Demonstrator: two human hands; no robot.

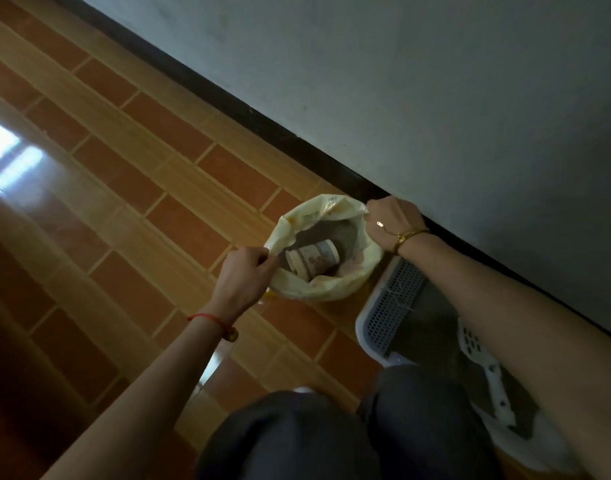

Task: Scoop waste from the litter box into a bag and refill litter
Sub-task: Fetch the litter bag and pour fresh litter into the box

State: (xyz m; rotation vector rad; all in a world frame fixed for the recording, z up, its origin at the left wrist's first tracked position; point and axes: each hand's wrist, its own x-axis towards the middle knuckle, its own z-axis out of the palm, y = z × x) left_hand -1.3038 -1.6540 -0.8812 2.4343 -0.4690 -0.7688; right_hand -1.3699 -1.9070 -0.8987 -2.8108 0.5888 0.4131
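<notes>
- Holding the bag [317, 292] open at its rim is the step in hand: the left hand [243, 271] pinches the near-left edge, its fingers [259, 259] pressed together on the plastic, and the right hand [390, 220] grips the far-right edge in a closed fist against the wall [435, 98].
- The bag sits on the floor [141, 188], just beside the litter box [394, 306], which lies under the right forearm at the wall's foot.
- Inside the bag lie grey litter [335, 233] and a cup [311, 259] tipped on its side.
- A white slotted scoop [484, 362] appears to rest in the box, so neither hand has it.
- To do this well, I would keep the two grips opposite each other and pull evenly, so the mouth stays round and wide.
- Keep the rim low and close to the box, so anything tipped in has little way to fall.
- Watch the thin plastic: a hard tug at one pinch could tear it or spill the litter.
</notes>
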